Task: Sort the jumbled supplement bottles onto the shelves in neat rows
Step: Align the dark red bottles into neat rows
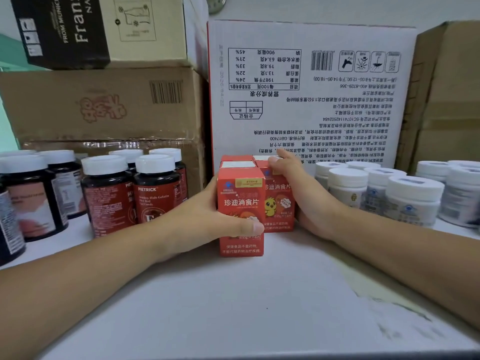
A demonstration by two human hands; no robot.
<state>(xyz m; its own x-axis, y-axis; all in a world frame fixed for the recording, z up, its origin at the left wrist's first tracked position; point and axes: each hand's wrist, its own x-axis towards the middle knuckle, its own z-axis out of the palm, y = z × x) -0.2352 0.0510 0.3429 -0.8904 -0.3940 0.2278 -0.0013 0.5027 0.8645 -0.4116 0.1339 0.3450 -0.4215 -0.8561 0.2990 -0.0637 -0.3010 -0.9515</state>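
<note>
L hand clamps front box, thumb across face, R hand wraps rear box; dark bottles close L, white bottles close R, shelf open to near edge.

- The shelf is a flat white board with a scuffed, yellowish patch on its right part;
- dark bottles with white caps and red labels stand upright in a cluster on its left side;
- red boxes stand upright in a tight group at the middle, one set further forward than the rest;
- white bottles with white caps stand close together on the right;
- a white carton, its print upside down, stands just behind the red boxes;
- a brown carton is behind the dark bottles; another brown box is behind the white bottles.
</note>
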